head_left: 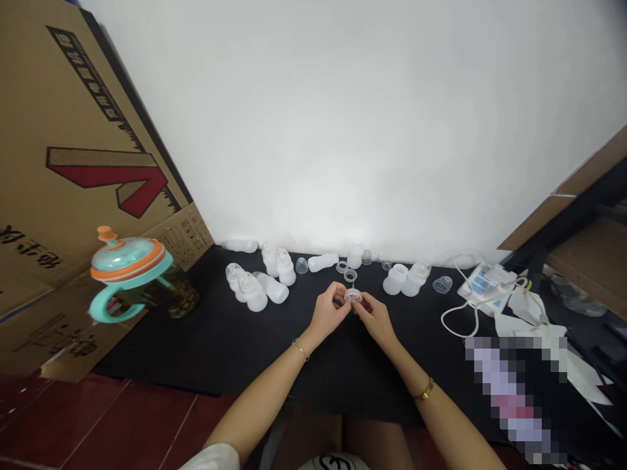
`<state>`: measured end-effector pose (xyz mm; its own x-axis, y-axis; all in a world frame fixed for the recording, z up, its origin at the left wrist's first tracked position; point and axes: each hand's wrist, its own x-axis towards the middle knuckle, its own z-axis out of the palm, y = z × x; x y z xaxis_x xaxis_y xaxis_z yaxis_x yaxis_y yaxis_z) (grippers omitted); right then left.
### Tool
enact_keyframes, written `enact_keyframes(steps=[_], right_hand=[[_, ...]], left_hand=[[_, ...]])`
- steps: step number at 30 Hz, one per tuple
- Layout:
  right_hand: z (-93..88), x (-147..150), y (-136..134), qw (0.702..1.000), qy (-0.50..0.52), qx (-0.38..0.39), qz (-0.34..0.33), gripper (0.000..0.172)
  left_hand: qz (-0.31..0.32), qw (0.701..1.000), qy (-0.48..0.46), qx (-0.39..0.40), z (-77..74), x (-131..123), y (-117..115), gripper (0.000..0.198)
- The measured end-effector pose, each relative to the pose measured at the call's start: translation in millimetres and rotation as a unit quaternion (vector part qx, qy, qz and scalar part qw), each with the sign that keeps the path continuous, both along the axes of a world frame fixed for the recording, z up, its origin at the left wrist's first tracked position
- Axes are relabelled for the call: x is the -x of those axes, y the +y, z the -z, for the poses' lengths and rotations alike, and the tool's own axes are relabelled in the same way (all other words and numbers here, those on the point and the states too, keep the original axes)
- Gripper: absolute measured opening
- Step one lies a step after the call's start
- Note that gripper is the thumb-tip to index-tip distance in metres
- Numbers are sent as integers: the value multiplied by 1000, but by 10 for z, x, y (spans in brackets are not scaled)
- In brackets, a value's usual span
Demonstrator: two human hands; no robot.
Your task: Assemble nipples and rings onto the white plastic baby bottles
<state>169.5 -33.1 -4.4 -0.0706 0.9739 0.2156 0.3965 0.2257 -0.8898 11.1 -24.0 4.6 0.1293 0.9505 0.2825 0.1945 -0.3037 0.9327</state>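
Just above the black table, my left hand and my right hand meet, fingers closed around a white bottle collar ring. A thin piece sticks up from the ring's middle, probably a teat tip, too small to be sure. Right behind it lies another white ring, with a further ring beyond. A white baby bottle lies on its side behind my hands. Near the wall are a small upright bottle and a see-through cap.
Several capped bottles stand at the left; two more are at the right beside a see-through cap. A teal-lidded jug stands far left by a cardboard box. A power strip with cords and papers lies right.
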Motion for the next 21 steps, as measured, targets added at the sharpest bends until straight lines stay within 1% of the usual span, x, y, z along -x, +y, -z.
enact_keyframes(steps=[10,21], right_hand=[[24,-9,9,1000,2,12,-5,32],[-15,15,-14,1000,-15,-15,-1,31]], left_hand=[[-3,1000,-4,5,11,-8,6,13],[-18,1000,6,-2,4,-17,2,11]])
